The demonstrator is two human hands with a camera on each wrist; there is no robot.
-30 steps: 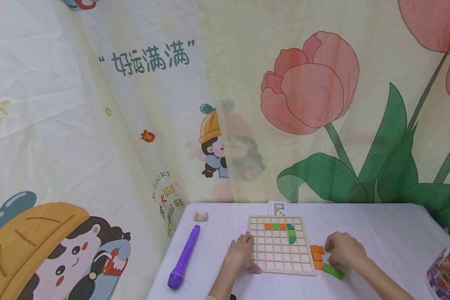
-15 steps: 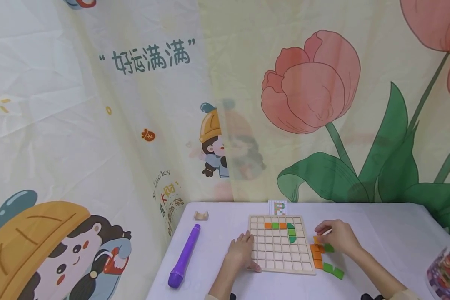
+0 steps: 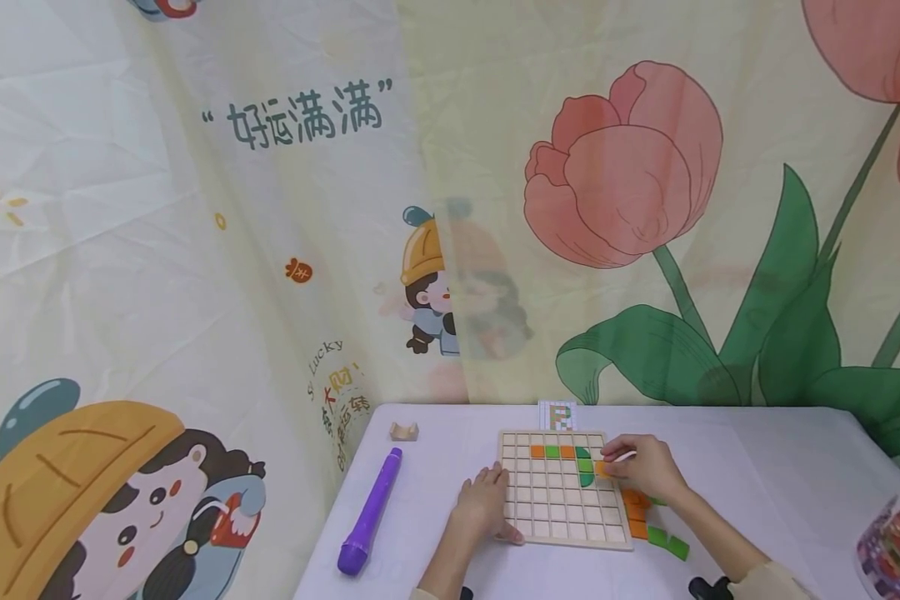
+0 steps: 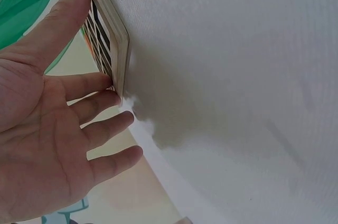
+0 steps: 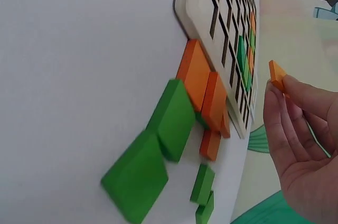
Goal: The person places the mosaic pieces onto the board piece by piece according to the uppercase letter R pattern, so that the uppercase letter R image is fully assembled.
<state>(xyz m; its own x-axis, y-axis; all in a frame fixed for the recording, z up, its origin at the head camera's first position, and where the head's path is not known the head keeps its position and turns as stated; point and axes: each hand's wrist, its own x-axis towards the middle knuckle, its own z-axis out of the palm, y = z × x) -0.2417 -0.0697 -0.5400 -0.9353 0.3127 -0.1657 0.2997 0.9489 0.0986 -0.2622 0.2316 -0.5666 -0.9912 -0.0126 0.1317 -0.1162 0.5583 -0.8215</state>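
A wooden grid board (image 3: 547,508) lies on the white table. My left hand (image 3: 482,504) rests at its left side; in the left wrist view the straight fingers (image 4: 97,105) touch the board's edge. Between thumb and fingertips, my right hand (image 3: 645,468) pinches an orange square tile (image 5: 276,75), held above the board's right edge. Orange and green tiles sit in an upper row of the board, with green pieces (image 3: 584,467) running down at the right end. Beside the board's right edge lie loose orange tiles (image 3: 635,515) and green tiles (image 5: 138,176).
A small card with a coloured grid pattern (image 3: 558,415) lies behind the board. To the left are a purple microphone-shaped object (image 3: 370,512) and a small wooden block (image 3: 403,431). A white container with a printed label (image 3: 896,533) stands at the far right. Printed curtains hang behind.
My right hand has left the green tiles, picked up an orange tile from the loose pieces and moved left to the board's right edge. My left hand stays at the board's side.
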